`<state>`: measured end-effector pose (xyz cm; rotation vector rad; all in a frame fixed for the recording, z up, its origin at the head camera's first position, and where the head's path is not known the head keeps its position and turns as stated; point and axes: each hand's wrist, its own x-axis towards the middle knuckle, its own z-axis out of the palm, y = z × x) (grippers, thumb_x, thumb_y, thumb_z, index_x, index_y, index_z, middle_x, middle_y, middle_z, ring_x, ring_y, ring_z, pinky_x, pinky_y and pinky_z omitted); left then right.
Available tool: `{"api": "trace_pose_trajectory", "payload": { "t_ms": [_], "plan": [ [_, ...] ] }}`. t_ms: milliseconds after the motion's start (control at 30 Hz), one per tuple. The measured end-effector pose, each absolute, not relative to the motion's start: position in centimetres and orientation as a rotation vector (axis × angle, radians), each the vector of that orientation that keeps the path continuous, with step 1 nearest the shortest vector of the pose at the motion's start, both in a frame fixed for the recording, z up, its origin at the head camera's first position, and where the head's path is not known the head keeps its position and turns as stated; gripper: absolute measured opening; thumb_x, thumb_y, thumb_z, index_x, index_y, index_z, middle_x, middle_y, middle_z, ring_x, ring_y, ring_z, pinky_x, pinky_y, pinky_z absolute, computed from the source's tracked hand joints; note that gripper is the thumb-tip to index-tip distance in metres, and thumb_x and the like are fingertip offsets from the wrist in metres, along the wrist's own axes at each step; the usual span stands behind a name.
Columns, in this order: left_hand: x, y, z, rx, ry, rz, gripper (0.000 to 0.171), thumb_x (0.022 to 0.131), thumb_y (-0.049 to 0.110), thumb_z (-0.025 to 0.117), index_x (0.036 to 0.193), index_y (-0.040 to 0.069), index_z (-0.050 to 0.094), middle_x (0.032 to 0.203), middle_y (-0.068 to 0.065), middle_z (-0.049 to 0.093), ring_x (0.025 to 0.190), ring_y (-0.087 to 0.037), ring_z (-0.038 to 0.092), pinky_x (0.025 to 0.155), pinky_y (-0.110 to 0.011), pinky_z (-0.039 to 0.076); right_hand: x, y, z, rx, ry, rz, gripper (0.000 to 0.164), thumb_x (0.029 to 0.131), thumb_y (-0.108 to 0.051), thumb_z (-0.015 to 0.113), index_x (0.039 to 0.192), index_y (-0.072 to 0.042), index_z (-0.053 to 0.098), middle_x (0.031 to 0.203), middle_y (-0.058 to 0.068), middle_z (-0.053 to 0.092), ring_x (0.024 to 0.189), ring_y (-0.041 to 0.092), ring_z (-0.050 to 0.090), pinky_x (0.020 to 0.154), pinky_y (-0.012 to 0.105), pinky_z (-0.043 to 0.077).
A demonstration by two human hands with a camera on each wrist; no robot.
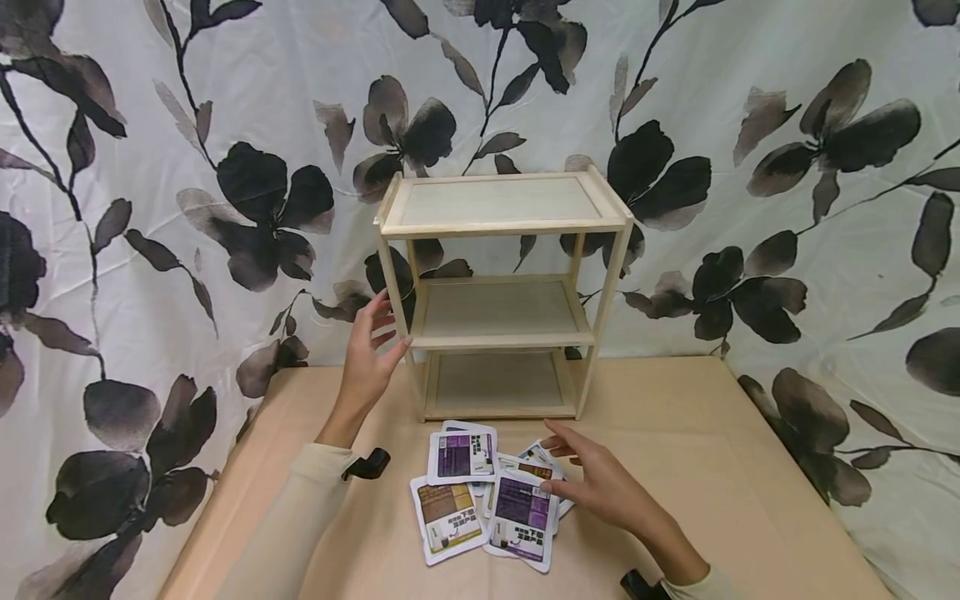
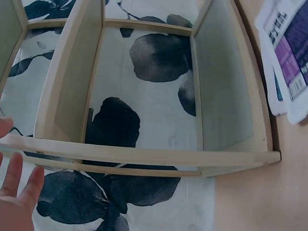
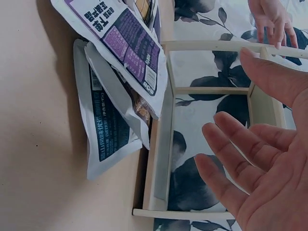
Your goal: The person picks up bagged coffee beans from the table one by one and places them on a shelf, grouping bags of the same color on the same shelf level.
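Note:
A small three-tier wooden shelf rack (image 1: 502, 341) with pale panels stands upright at the back of the table. My left hand (image 1: 366, 358) is at its left front post, thumb right by the wood and fingers spread loosely. In front of the rack lies a loose pile of flat white-edged packets with printed labels. Among them are a purple packet (image 1: 521, 518), another purple packet (image 1: 462, 457) and a brown packet (image 1: 452, 518). My right hand (image 1: 603, 487) is over the pile's right side, fingers apart and loosely bent, holding nothing. A dark teal packet (image 3: 108, 115) shows in the right wrist view.
The tabletop (image 1: 720, 467) is covered in plain tan. Behind it and at both sides hangs a white curtain (image 1: 525, 108) with dark flowers, close behind the rack. The packets lie just in front of the rack's bottom tier.

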<state>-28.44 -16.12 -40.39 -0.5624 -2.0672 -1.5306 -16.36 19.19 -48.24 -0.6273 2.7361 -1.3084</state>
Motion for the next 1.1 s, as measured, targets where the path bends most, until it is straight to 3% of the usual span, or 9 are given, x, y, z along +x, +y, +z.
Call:
{"api": "trace_pose_trajectory", "payload": {
  "t_ms": [133,333,400,567,733,933,1100],
  "plan": [
    [-29.7,-16.4,-40.8,-0.593,-2.036,-1.710,0.084,0.089,-0.018,0.064,0.159,0.011,0.029,0.148,-0.022,0.038,0.127,-0.041,0.049,0.106,-0.061,0.046,-16.3,19.2,-48.5,-0.625,2.743,-1.301,0.086,0.084,-0.026,0.084,0.154,-0.005,0.038,0.128,0.008,0.067,0.117,0.032,0.064,0.100,0.057,0.052],
    [-30.5,-16.6,-41.2,-0.619,-2.021,-1.810,0.079,0.090,-0.015,0.064,0.157,0.008,0.032,0.144,-0.024,0.042,0.119,-0.021,0.060,0.096,-0.030,0.056,-16.2,19.3,-48.8,-0.620,2.716,-1.313,0.089,0.084,-0.029,0.085,0.154,-0.004,0.037,0.129,0.010,0.066,0.118,0.032,0.064,0.102,0.060,0.050],
    [-30.7,-16.6,-41.2,-0.622,-2.009,-1.815,0.072,0.090,-0.015,0.065,0.154,0.006,0.038,0.140,-0.027,0.047,0.114,-0.018,0.062,0.093,-0.026,0.056,-16.2,19.4,-48.9,-0.622,2.710,-1.317,0.089,0.084,-0.030,0.085,0.155,-0.005,0.037,0.129,0.009,0.066,0.119,0.032,0.064,0.102,0.060,0.050],
    [-31.0,-16.7,-40.9,-0.594,-1.970,-1.825,0.061,0.088,-0.016,0.067,0.144,0.001,0.049,0.130,-0.032,0.056,0.107,-0.024,0.062,0.088,-0.025,0.057,-16.2,19.5,-49.1,-0.625,2.709,-1.312,0.089,0.084,-0.032,0.084,0.155,-0.007,0.037,0.129,0.008,0.067,0.119,0.033,0.064,0.102,0.059,0.050],
    [-31.1,-16.7,-40.6,-0.591,-1.956,-1.849,0.061,0.087,-0.016,0.068,0.144,-0.002,0.049,0.128,-0.036,0.056,0.106,-0.026,0.061,0.087,-0.023,0.057,-16.4,19.7,-49.3,-0.638,2.704,-1.314,0.088,0.085,-0.034,0.083,0.155,-0.007,0.037,0.130,0.011,0.066,0.117,0.033,0.064,0.100,0.058,0.052],
    [-31.1,-16.7,-40.2,-0.595,-1.930,-1.918,0.058,0.090,-0.015,0.066,0.143,-0.006,0.046,0.129,-0.037,0.054,0.112,-0.045,0.056,0.085,-0.019,0.056,-16.5,19.9,-49.5,-0.670,2.675,-1.331,0.088,0.085,-0.032,0.083,0.155,-0.006,0.036,0.131,0.012,0.066,0.118,0.034,0.064,0.100,0.057,0.052],
    [-31.2,-16.7,-40.1,-0.591,-1.948,-1.900,0.051,0.091,-0.012,0.066,0.139,-0.007,0.048,0.126,-0.035,0.056,0.112,-0.046,0.056,0.088,-0.020,0.054,-16.6,19.8,-49.7,-0.686,2.645,-1.348,0.086,0.085,-0.025,0.084,0.154,-0.004,0.037,0.130,0.011,0.065,0.118,0.037,0.063,0.101,0.060,0.050]
  ]
}}
